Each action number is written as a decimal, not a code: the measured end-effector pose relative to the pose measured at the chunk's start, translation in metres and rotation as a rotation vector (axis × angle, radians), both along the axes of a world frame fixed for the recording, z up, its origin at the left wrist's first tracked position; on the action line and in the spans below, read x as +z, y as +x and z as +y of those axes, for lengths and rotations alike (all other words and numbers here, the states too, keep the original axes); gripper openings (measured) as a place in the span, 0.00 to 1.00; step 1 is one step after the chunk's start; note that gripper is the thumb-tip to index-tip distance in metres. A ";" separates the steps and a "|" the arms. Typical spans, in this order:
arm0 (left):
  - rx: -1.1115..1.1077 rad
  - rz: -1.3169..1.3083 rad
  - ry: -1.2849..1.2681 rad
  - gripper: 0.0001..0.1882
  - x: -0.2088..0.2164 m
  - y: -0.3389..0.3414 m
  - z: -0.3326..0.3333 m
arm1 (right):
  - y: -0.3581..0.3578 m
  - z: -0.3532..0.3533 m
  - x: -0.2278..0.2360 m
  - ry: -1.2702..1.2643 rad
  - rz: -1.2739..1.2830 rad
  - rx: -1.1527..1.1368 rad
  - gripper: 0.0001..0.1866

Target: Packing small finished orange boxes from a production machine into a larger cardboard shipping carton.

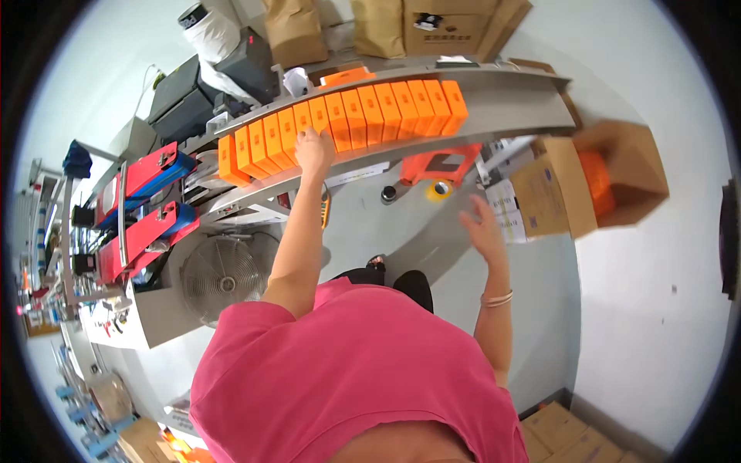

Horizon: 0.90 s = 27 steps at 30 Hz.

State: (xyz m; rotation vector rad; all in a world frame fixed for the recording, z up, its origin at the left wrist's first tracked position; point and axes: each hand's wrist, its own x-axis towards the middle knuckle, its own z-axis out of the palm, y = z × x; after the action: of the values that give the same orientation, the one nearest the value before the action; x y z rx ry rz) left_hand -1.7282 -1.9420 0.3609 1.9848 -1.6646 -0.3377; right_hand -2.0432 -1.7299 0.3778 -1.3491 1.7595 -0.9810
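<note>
A row of small orange boxes stands side by side along a metal conveyor chute. My left hand reaches up to the left part of this row, its fingers bent against the front of one orange box; the hand hides part of that box. Well apart from the row, my right hand hangs in the air with its fingers spread and nothing in them. The nearest thing to it is an opened cardboard carton at the right, with something orange inside.
The metal chute runs on past the boxes to the right. Below it are an orange stool, a roll of yellow tape and a round fan. Red-topped machine parts stand at left, brown paper bags behind.
</note>
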 end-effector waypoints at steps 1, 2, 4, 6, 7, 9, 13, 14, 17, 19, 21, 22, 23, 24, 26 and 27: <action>0.125 -0.041 0.096 0.19 -0.001 -0.006 -0.014 | -0.014 -0.028 0.002 0.025 0.025 -0.047 0.27; 0.163 -0.036 0.151 0.19 -0.009 -0.006 -0.027 | -0.026 -0.057 0.004 0.050 0.050 -0.092 0.28; 0.211 -0.055 0.154 0.19 -0.011 -0.016 -0.035 | -0.043 -0.109 0.014 0.051 -0.052 -0.128 0.29; 0.262 -0.077 0.104 0.19 -0.008 -0.023 -0.038 | -0.075 -0.164 -0.010 0.013 -0.239 -0.091 0.32; 0.293 -0.085 0.113 0.19 -0.008 -0.024 -0.038 | -0.079 -0.191 -0.011 -0.011 -0.241 -0.067 0.33; 0.323 -0.157 0.104 0.18 -0.007 -0.023 -0.040 | -0.090 -0.229 -0.021 0.060 -0.287 -0.087 0.36; 0.421 -0.249 0.087 0.19 -0.017 -0.024 -0.052 | -0.088 -0.282 -0.033 0.187 -0.430 0.110 0.34; 0.448 -0.262 0.099 0.19 -0.015 -0.025 -0.055 | -0.087 -0.288 -0.023 0.396 -0.454 0.217 0.35; 0.476 -0.300 0.087 0.21 -0.010 -0.036 -0.058 | -0.096 -0.298 -0.031 0.435 -0.514 0.367 0.36; 0.460 -0.276 0.136 0.22 -0.008 -0.037 -0.061 | -0.093 -0.298 -0.025 0.413 -0.543 0.338 0.34; 0.428 -0.248 0.178 0.23 -0.012 -0.033 -0.067 | -0.093 -0.301 -0.027 0.382 -0.572 0.292 0.31; 0.398 -0.043 0.225 0.24 -0.021 -0.028 -0.069 | -0.095 -0.302 -0.033 0.349 -0.548 0.293 0.32; 0.364 0.163 0.270 0.25 -0.029 -0.024 -0.070 | -0.097 -0.304 -0.037 0.316 -0.524 0.290 0.32; 0.330 0.327 0.242 0.26 -0.025 -0.028 -0.069 | -0.103 -0.306 -0.038 0.295 -0.540 0.300 0.32; 0.272 0.535 0.202 0.27 -0.017 -0.041 -0.066 | -0.119 -0.312 -0.042 0.286 -0.565 0.293 0.31; 0.202 0.622 0.241 0.28 -0.020 -0.045 -0.063 | -0.125 -0.312 -0.038 0.294 -0.563 0.280 0.31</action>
State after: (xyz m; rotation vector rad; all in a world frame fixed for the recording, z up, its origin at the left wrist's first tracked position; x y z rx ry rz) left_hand -1.7728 -2.0049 0.3409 1.9167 -1.0600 -0.9994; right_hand -2.1683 -2.0423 0.3395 -0.9744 1.1963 -0.8061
